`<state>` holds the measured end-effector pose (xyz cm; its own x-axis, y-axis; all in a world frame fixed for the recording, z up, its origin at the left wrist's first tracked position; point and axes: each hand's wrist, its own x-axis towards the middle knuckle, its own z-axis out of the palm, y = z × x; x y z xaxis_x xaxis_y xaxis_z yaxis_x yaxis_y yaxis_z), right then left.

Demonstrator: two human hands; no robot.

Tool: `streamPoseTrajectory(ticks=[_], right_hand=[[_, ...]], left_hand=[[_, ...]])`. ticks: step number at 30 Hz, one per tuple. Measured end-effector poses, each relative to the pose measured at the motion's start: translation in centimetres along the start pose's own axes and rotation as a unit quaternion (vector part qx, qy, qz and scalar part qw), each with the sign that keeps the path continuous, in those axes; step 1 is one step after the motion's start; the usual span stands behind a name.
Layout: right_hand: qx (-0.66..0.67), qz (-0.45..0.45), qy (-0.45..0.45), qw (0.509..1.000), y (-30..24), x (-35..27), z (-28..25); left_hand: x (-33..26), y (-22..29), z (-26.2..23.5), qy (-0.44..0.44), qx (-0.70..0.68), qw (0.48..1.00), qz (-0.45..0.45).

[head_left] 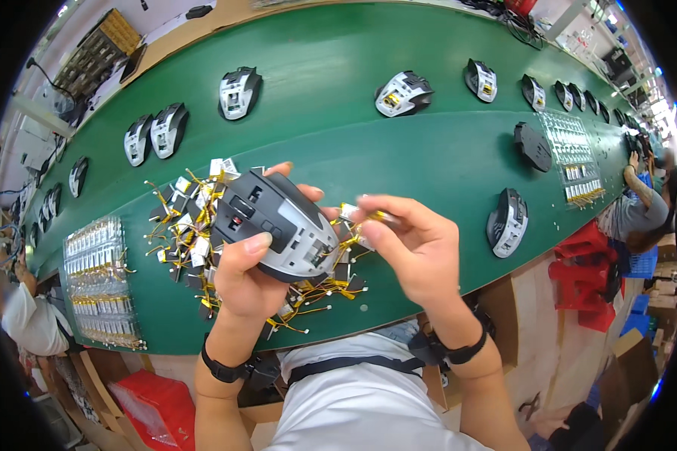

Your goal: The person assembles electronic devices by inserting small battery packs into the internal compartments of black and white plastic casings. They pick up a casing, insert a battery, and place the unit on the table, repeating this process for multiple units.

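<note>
My left hand (244, 279) grips a black and grey computer mouse (282, 225), tilted, with its light grey open-slotted part toward my right hand. My right hand (421, 244) is closed in a pinch on a small battery (384, 216) with yellow tape, mostly hidden by the fingers. It stays a short gap to the right of the mouse. Beneath and around the mouse lies a loose heap of small batteries (200, 246) with yellow wires and white plugs. Part of the heap is hidden by my left hand and the mouse.
Several mice stand along the green table (316, 68). One mouse (508, 223) and a dark mouse part (532, 146) lie at right. Clear trays of batteries stand left (98, 282) and right (572, 154). Red bins (154, 410) are below; people sit at both sides.
</note>
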<state>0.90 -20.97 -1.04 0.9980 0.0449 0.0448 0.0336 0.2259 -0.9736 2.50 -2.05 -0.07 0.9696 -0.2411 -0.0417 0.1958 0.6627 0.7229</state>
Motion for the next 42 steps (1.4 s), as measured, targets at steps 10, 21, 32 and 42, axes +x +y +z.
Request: streamPoseTrajectory(ticks=[10,21,32,42], right_hand=[[0.053,-0.026,-0.036,0.998,1.1,-0.5,4.5],[-0.147,-0.107,-0.087,0.979,-0.4,-1.1,3.6],[0.053,-0.084,0.078,0.992,1.3,-0.5,6.7],[-0.282,-0.277,-0.018,0.918,0.1,-0.1,5.7]], left_hand=[[0.1,-0.4,-1.4,0.043,-0.079,0.996,-0.024],[-0.3,0.5,-2.6,0.035,-0.129,0.991,-0.03],[-0.5,1.0,-2.6,0.071,-0.153,0.986,-0.002],[-0.7,0.6,-2.9,0.08,-0.171,0.982,0.001]])
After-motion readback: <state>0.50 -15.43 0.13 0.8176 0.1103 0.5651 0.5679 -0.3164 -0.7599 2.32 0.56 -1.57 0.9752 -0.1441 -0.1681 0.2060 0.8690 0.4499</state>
